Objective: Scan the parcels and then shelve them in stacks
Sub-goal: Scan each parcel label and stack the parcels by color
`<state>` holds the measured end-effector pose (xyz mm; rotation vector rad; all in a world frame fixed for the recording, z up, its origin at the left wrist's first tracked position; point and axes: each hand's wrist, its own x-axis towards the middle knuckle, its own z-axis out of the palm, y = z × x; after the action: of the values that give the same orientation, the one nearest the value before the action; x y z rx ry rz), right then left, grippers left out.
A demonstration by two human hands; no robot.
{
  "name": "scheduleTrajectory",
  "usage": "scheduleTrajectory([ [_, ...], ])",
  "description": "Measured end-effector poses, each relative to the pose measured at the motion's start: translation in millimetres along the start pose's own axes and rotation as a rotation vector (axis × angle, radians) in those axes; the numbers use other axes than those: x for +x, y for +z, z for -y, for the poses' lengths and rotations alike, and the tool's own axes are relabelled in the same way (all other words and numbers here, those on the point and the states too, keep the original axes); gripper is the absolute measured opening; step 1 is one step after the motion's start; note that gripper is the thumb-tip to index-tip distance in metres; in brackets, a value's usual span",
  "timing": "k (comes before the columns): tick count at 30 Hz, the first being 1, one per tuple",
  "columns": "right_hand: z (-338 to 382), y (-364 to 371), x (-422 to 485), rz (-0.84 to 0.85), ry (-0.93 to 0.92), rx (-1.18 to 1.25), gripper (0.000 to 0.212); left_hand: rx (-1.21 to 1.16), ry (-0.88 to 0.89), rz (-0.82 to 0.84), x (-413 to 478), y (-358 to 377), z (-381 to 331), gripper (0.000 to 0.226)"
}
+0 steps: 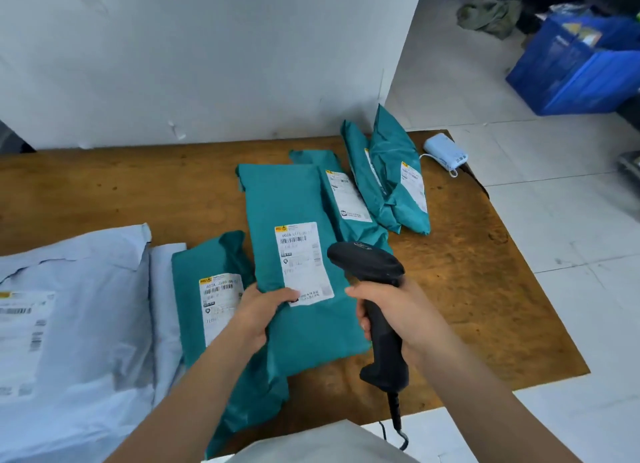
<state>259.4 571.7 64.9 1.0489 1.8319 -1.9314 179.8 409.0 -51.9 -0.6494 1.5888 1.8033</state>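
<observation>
Two-handed: grips teal parcel, lying over other parcels on the table, with left hand, thumb on its label; clasps scanner in right hand. Risks a misread, with thumb seemingly covering a code.

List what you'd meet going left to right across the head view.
Grey mailers → small teal parcel → held teal parcel → scanner → power bank → blue crate. Leaning teal parcels overlap the scanner's span, so omitted.

the teal parcels were smooth, faintly glossy plastic with white paper labels, the scanner matt black plastic, the tabletop worn, mottled wood.
</observation>
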Motion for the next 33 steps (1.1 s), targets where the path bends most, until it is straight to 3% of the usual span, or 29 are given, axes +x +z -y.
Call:
scheduleTrajectory([
  [5, -9.7, 16.2, 0.4, 0.047, 0.052, -0.033, 0.019, 0.133, -0.049, 0.028, -18.7, -20.1, 35.3, 0.061],
  [13, -20.8, 25.9, 1.4, 0.084, 0.082, -0.102, 0.020, 0.074, 0.070, -0.073, -21.7, -27.0, 32.2, 0.010],
  [25, -32.8, 26.5, 0.0, 0.080, 0.082, -0.168, 0.018, 0.062, 0.216, -0.148, -26.1, -23.4, 36.5, 0.015],
  [33, -33.2, 23.4, -1.9, 0.098, 0.067, -0.186, 0.014, 0.125, 0.221, -0.174, -28.5, -21.0, 35.6, 0.015],
])
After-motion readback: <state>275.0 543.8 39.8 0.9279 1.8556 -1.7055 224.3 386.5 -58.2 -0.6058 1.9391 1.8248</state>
